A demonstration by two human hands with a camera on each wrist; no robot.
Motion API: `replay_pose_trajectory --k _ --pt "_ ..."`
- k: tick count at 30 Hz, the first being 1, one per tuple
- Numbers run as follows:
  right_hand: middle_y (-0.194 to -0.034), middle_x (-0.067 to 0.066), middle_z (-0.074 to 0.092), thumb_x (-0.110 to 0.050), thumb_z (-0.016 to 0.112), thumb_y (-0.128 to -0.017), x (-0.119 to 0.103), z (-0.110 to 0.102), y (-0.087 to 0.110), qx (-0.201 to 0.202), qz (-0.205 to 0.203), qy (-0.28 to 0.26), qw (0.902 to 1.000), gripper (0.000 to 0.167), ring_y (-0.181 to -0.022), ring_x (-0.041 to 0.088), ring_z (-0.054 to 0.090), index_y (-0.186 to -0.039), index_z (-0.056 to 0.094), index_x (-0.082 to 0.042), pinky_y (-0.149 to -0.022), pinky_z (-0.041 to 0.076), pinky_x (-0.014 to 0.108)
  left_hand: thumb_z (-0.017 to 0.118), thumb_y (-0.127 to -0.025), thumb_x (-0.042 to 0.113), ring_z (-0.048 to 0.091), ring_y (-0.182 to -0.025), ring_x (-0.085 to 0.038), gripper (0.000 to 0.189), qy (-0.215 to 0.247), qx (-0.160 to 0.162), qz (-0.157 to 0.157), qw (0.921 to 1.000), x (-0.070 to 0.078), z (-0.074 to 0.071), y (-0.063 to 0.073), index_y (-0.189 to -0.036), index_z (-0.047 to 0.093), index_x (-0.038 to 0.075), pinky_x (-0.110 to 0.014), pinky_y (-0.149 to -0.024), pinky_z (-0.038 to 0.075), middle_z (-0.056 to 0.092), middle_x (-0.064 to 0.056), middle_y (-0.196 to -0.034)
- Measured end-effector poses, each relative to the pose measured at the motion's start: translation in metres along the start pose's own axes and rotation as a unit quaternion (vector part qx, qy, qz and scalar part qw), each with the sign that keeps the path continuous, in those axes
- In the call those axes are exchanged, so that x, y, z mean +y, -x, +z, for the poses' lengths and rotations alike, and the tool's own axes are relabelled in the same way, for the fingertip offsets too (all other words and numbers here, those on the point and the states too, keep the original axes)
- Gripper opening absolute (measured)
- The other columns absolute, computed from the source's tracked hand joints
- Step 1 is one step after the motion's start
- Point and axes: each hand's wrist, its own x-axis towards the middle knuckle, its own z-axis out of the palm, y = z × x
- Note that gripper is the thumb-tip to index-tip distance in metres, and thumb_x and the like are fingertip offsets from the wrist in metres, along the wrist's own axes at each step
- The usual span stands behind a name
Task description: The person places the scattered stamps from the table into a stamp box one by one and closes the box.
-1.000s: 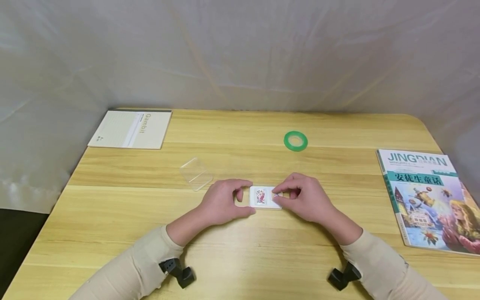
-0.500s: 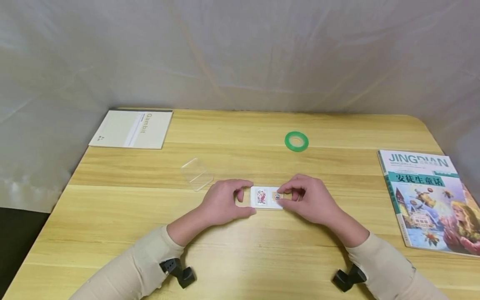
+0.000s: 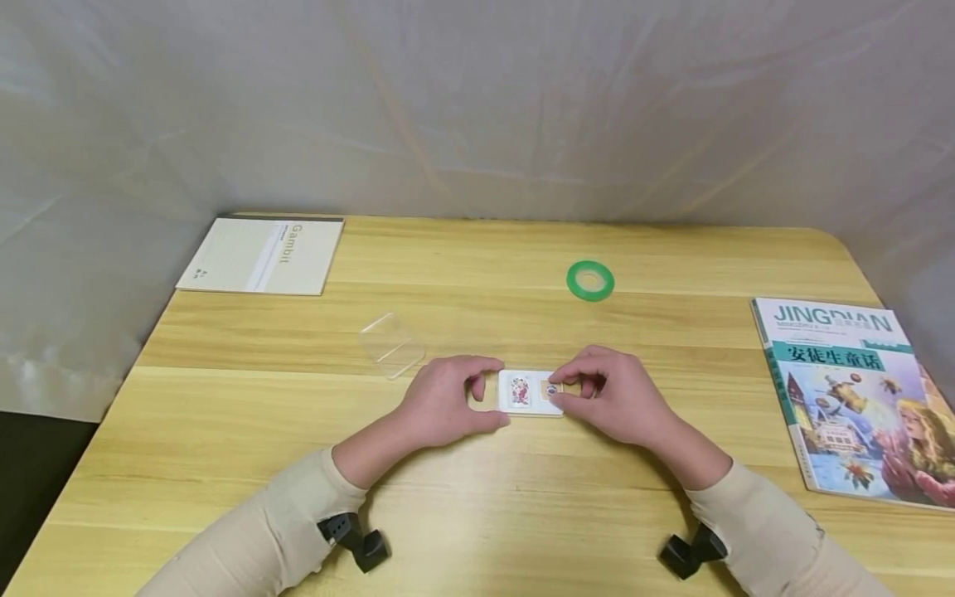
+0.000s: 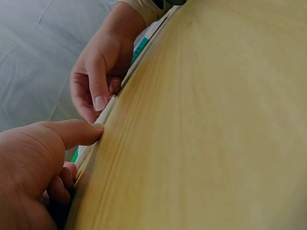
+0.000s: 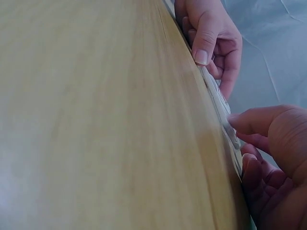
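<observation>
A small flat white case [image 3: 535, 398] lies on the wooden table, with two small pictures side by side on its top. My left hand [image 3: 443, 402] grips its left end, index finger at the far edge and thumb at the near edge. At the right end, my right hand [image 3: 615, 396] pinches the small tan-bordered picture piece [image 3: 550, 390] between thumb and index finger. Left of that piece shows a red figure picture [image 3: 520, 391]. From the right wrist view the case [image 5: 219, 103] appears nearly edge-on, its top mostly hidden.
Beyond my left hand lies a clear plastic cover [image 3: 392, 352]. Farther back is a green tape roll [image 3: 576, 289]. A cream notebook [image 3: 231, 257] sits at the back left, and a colourful book [image 3: 843, 406] at the right. Grey sheeting [image 3: 477, 108] rises behind the table.
My right hand has drawn back slightly to the right, so the tan-bordered picture piece now shows between its fingertips. The left hand and the case hold nearly the same place.
</observation>
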Motion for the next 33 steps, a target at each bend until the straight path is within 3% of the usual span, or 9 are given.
replay_pose_trajectory --k 5,10,15,20,24,28,33 --pt "-0.080 -0.002 0.061 -0.013 0.089 -0.075 0.000 0.000 0.000 0.002 0.001 -0.019 0.9998 0.024 -0.064 0.014 0.053 -0.097 0.079 -0.016 -0.056 0.044 0.027 0.091 -0.071 0.030 0.045 -0.059 -0.008 0.061 0.001 0.000 -0.002 1.0000 0.001 0.000 0.000 -0.123 0.070 0.008 -0.026 -0.056 0.037 0.055 0.008 -0.074" --pt "-0.090 -0.003 0.064 -0.018 0.094 -0.069 0.001 -0.003 0.003 0.001 -0.011 -0.038 0.9992 0.044 -0.076 0.016 0.058 -0.108 0.076 -0.015 -0.064 0.050 0.027 0.091 -0.071 0.031 0.045 -0.059 -0.007 0.061 -0.002 -0.002 -0.004 1.0000 0.001 0.000 0.000 -0.124 0.069 0.008 -0.026 -0.057 0.038 0.055 0.009 -0.074" --pt "-0.104 -0.006 0.062 -0.025 0.097 -0.064 0.003 -0.006 0.006 -0.020 -0.021 -0.001 0.9996 0.062 -0.093 0.014 0.056 -0.119 0.071 -0.015 -0.083 0.047 0.033 0.091 -0.071 0.031 0.046 -0.060 -0.008 0.061 -0.003 -0.001 -0.004 1.0000 0.001 -0.001 0.001 -0.124 0.069 0.008 -0.026 -0.057 0.039 0.054 0.009 -0.073" --pt "-0.107 -0.005 0.060 -0.031 0.096 -0.065 0.006 -0.007 0.008 -0.038 -0.017 0.021 0.9989 0.066 -0.096 0.015 0.054 -0.123 0.069 -0.013 -0.085 0.044 0.040 0.091 -0.071 0.029 0.045 -0.059 -0.007 0.062 0.002 -0.004 0.003 1.0000 0.002 -0.001 0.001 -0.124 0.069 0.006 -0.026 -0.058 0.039 0.055 0.008 -0.074" --pt "-0.107 -0.006 0.060 -0.030 0.096 -0.065 0.008 -0.007 0.009 -0.040 -0.016 0.030 0.9986 0.064 -0.097 0.015 0.054 -0.121 0.070 -0.014 -0.086 0.044 0.041 0.091 -0.072 0.023 0.045 -0.056 -0.006 0.063 0.053 -0.006 0.017 0.9984 0.001 -0.004 0.004 -0.127 0.066 0.003 -0.025 -0.054 0.041 0.059 0.005 -0.079" --pt "-0.106 -0.006 0.060 -0.030 0.096 -0.065 0.008 -0.007 0.009 -0.039 -0.019 0.035 0.9985 0.064 -0.097 0.015 0.054 -0.121 0.070 -0.014 -0.087 0.044 0.041 0.091 -0.072 0.014 0.050 -0.055 -0.010 0.066 0.108 0.015 0.038 0.9933 -0.006 -0.023 0.014 -0.130 0.063 -0.001 -0.026 -0.052 0.046 0.062 -0.003 -0.085" --pt "-0.106 -0.006 0.060 -0.031 0.096 -0.065 0.007 -0.005 0.007 -0.040 -0.019 0.033 0.9985 0.064 -0.095 0.014 0.054 -0.121 0.070 -0.015 -0.085 0.044 0.040 0.091 -0.069 0.005 0.050 -0.056 -0.014 0.068 0.101 0.072 0.045 0.9913 -0.028 -0.063 0.031 -0.130 0.063 -0.001 -0.025 -0.049 0.045 0.061 -0.009 -0.090"
